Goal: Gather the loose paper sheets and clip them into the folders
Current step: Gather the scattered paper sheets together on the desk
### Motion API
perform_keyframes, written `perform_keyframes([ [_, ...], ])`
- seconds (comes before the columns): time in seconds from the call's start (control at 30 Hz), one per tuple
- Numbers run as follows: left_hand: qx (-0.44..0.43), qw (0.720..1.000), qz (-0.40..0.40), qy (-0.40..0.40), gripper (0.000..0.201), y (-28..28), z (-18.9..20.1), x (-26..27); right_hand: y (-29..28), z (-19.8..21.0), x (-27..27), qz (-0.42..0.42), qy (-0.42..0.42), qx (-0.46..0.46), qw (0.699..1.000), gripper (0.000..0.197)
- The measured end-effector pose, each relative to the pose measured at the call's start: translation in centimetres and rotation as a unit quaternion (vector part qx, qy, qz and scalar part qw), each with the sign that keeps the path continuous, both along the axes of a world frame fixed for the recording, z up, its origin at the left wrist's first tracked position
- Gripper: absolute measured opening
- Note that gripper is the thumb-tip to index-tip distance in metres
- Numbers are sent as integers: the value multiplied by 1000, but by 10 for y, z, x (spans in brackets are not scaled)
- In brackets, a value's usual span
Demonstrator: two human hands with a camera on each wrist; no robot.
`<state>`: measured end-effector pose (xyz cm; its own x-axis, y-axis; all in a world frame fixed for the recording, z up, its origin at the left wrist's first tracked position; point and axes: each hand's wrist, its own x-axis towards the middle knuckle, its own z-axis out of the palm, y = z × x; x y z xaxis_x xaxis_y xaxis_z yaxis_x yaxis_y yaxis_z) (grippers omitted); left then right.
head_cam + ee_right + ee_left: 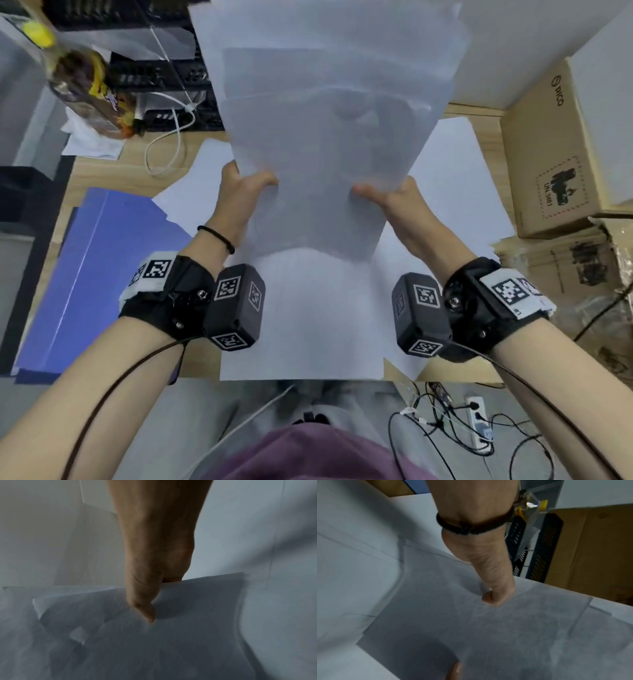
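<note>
Cardboard box (548, 154) crowding desk's right

White sheets (325, 137) raised; blue folder (96, 274) flat.

Even, diffuse indoor light filled the head view, though the lifted paper sheets (329, 137) above the hands looked grey and translucent, perhaps backlit. Straight edges bowed toward the frame borders, and the bottle (82, 85) far left of the left hand (239, 185) was smeared. Both wrist views were dim, grainy and motion-blurred; the right hand (154, 574) threw a soft shadow beside its thumb.
</note>
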<state>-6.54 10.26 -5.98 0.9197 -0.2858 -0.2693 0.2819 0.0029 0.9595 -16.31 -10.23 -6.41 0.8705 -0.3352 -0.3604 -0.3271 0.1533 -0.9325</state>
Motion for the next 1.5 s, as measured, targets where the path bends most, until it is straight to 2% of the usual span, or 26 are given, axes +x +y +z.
perform_keyframes([
  [0.07, -11, 999, 11, -38, 34, 10, 9, 0, 11, 9, 3, -7, -31, -1, 999, 26],
  [0.13, 28, 998, -11, -46, 35, 25, 5, -3, 22, 6, -6, -3, -31, -1, 1000, 26],
  [0.27, 126, 988, -90, 19, 35, 50, -23, -25, 40, -20, -41, 40, 21, -12, 999, 36],
  [0.37, 119, 991, -65, 22, 33, 47, -17, -31, 46, -15, -42, 7, 9, -34, 999, 29],
  [0.5, 71, 996, -42, -44, 35, 32, 14, -17, 44, 18, -16, -84, -41, -63, 994, 24],
  [0.57, 51, 996, -28, -63, 39, 31, 20, -12, 40, 24, -13, -94, -52, -63, 992, 26],
  [0.63, 64, 996, -36, -53, 40, 36, 13, -15, 42, 18, -21, -75, -24, -59, 995, 30],
  [0.77, 138, 980, -133, 57, 37, 53, -21, -33, 50, -22, -53, -19, 100, -46, 994, 35],
  [0.83, 151, 974, -158, 58, 37, 48, -22, -30, 49, -29, -55, -25, 109, -47, 993, 37],
  [0.93, 125, 985, -120, 19, 30, 32, 2, -17, 42, -9, -40, -53, 78, -56, 994, 32],
  [1.03, 85, 993, -76, -11, 35, 23, 21, -9, 35, 19, -27, -66, 20, -57, 996, 22],
  [1.1, 68, 996, -54, -13, 38, 25, 18, -13, 35, 21, -30, -69, -6, -48, 996, 24],
  [1.17, 88, 995, -49, 17, 35, 31, -1, -22, 41, 5, -41, -60, 13, -47, 997, 28],
  [1.3, 165, 979, -91, 79, 27, 36, -35, -45, 55, -30, -68, -60, 108, -35, 992, 28],
  [1.4, 150, 982, -102, 50, 27, 22, -22, -38, 49, -23, -58, -100, 113, -39, 988, 32],
  [1.5, 108, 989, -100, 23, 31, 4, 4, -22, 36, 4, -35, -144, 62, -44, 987, 19],
])
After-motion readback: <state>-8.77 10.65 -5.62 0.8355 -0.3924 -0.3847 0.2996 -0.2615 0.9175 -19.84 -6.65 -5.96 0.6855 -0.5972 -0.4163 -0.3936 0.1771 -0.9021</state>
